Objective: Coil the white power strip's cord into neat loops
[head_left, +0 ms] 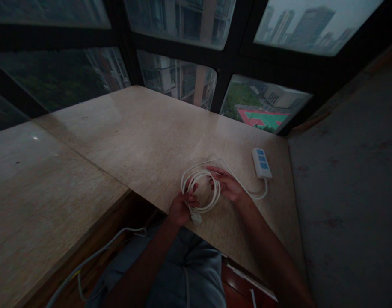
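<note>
A white power cord (pixel 205 209) is wound into a round coil of several loops, held up over the stone counter near its front edge. My left hand (pixel 180 207) grips the coil's left side, fingers curled round the loops. On the right side, my right hand (pixel 227 184) has its fingers around the loops, partly hidden behind them. The white plug (pixel 196 218) hangs at the coil's lower left, beside my left hand. From the coil, a single length of cord runs right to a white power strip (pixel 262 163) with blue sockets, lying on the counter.
The stone counter (pixel 144 124) has a seam at left and a cut-out corner near my lap. Dark-framed windows (pixel 179 81) line the back. A papered wall (pixel 343 192) bounds the right. Another pale cable (pixel 96 254) hangs at lower left, below the counter edge.
</note>
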A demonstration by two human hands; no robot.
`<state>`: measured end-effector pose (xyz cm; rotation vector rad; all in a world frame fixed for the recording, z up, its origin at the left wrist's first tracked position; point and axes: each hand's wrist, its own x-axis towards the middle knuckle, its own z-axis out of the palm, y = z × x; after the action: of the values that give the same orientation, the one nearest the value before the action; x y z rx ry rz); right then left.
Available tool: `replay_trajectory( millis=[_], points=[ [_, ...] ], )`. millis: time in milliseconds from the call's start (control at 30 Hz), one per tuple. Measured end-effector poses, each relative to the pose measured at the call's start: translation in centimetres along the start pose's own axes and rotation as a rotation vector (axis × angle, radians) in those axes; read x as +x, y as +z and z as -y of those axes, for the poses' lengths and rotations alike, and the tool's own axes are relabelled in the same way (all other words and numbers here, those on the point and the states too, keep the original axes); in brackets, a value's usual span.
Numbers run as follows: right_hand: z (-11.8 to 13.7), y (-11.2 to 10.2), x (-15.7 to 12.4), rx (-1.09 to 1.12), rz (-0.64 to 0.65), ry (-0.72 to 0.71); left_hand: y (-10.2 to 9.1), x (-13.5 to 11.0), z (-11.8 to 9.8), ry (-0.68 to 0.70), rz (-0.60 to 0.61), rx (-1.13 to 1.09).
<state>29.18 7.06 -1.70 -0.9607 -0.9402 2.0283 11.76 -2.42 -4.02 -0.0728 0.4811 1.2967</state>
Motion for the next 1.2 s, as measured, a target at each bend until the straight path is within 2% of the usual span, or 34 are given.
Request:
replay_trajectory(
  millis=[167, 467, 800, 967, 1200],
  points=[
    [-0.4, -0.1, 0.2, -0.043, -0.014, 0.020, -0.2, 0.0, -0.3, -0.049, 0.034, -0.016],
    [-0.4, 1.0, -0.1, -0.117, 0.010, -0.015, -0.6, 0.2, -0.9, -0.102, 0.125, -0.056],
    [-1.0, 1.1, 0.2, -0.110, -0.061, -0.021, 0.0, 0.1, -0.2, -0.014, 0.107, 0.031],
    [-0.5, 1.2, 0.1, -0.080, -0.104, -0.089, -0.1, 0.2, -0.4, -0.061, 0.090, 0.054],
    [0.0, 1.2, 0.0, -0.048, -0.027, -0.076, -0.7, 0.4, -1.1, -0.142, 0.131, 0.048]
  ],
)
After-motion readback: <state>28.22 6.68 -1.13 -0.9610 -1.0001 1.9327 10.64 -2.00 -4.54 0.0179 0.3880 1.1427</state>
